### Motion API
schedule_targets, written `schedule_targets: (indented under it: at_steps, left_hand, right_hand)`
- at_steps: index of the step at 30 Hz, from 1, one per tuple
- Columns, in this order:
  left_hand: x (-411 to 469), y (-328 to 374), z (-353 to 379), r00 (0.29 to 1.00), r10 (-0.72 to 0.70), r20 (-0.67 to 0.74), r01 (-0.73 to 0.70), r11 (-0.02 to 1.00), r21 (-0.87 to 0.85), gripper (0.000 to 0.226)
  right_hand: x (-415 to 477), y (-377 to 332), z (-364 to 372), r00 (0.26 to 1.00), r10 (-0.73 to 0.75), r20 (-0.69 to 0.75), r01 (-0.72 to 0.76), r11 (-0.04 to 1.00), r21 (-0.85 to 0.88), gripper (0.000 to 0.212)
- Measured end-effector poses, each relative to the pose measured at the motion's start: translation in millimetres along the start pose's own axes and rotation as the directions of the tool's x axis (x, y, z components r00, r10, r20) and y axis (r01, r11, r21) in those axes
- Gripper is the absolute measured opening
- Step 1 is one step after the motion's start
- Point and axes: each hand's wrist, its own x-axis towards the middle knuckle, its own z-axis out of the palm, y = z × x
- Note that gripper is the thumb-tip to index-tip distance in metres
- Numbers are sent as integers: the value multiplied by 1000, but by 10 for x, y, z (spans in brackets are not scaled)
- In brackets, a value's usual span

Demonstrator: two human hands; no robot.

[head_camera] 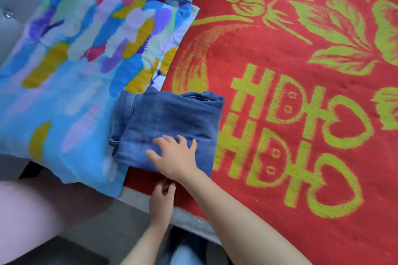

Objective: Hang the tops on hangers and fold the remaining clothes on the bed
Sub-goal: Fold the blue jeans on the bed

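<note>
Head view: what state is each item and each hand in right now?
jeans: folded, overlapping the patterned pillow's edge.
right hand: fingers spread, pressing on the jeans.
left hand: at the jeans' near edge, grip unclear.
patterned pillow: lying flat.
red blanket: spread out.

- One big yellow-green sign [286,135] stands on the red blanket [269,54], in the middle right of the frame; it looks like the Chinese double-happiness sign 囍, turned on its side
- Its two halves sit one above the other; each half ends in a heart shape on the right
- No other words, numbers or labels can be read anywhere
</note>
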Motion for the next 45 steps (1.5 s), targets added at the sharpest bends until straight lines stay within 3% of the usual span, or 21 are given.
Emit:
schedule_targets:
  at_steps: [1, 3, 4, 6, 8, 9, 10, 12, 14, 22, 24, 29, 32, 34, 38, 41, 45]
  left_hand:
    - [-6, -52, -62, 1000, 14, -11, -14, 999, 45, 23]
    - [112, -200, -336, 968, 181, -174, -146, 970, 197, 23]
    - [184, -235, -458, 908, 305, -286, -231, 936, 265, 24]
    - [236, -127, -660, 664, 644, -381, -459, 752, 472, 31]
    - [389, -82, -776, 418, 902, -107, -607, 365, 706, 51]
    - [499, -95, -802, 351, 931, 100, -620, 151, 770, 65]
    - [625, -137, -802, 323, 902, 285, -614, -30, 789, 84]
    - [849, -165, -780, 354, 803, 480, -618, -184, 764, 122]
    - [1055, -114, -774, 364, 781, 507, -621, -203, 757, 132]
    - [1457, 71, -693, 253, 770, 585, -602, -348, 718, 116]
    - [1543, 159, -695, 227, 755, 615, -591, -396, 703, 111]
    - [1716, 341, -725, 75, 800, 596, -591, -446, 672, 42]
    - [1615, 323, -676, 74, 855, 513, -574, -385, 723, 40]
    - [1480, 351, -636, 96, 875, 475, -578, -339, 742, 36]
    - [1109, 651, -715, 205, 870, 448, -667, -210, 714, 47]
    - [711, 947, -878, 341, 804, 487, -718, -112, 687, 79]
    - [124, 1262, -1109, 422, 801, 424, -716, 7, 698, 87]
  right_hand:
    - [20, 201, 111, 997, 71, -26, -71, 997, -35, 50]
    - [6, 539, 347, 991, 93, -101, -108, 982, -154, 58]
    - [-25, 672, 435, 991, 49, -128, -80, 966, -247, 62]
    - [-82, 890, 566, 986, -45, -161, -24, 914, -404, 69]
    - [-100, 987, 704, 976, -166, -140, 70, 850, -522, 84]
    - [-94, 1017, 776, 969, -215, -123, 114, 830, -546, 94]
    - [-95, 1018, 834, 964, -238, -117, 131, 812, -569, 99]
    - [-101, 954, 954, 952, -267, -152, 123, 786, -606, 96]
    - [-91, 899, 1068, 943, -262, -203, 89, 790, -606, 94]
    - [211, 1041, 931, 964, -225, -145, 79, 757, -648, 117]
    - [296, 1051, 859, 961, -235, -146, 88, 760, -644, 114]
    - [420, 1049, 721, 917, -366, -156, 171, 717, -676, 88]
    - [376, 999, 594, 892, -427, -149, 222, 701, -678, 85]
    - [322, 953, 430, 873, -459, -167, 240, 699, -673, 81]
    - [122, 796, -70, 870, -471, -147, 263, 695, -669, 80]
    - [-116, 671, -479, 863, -496, -99, 296, 654, -697, 85]
    - [-439, 479, -973, 805, -593, -34, 393, 574, -718, 73]
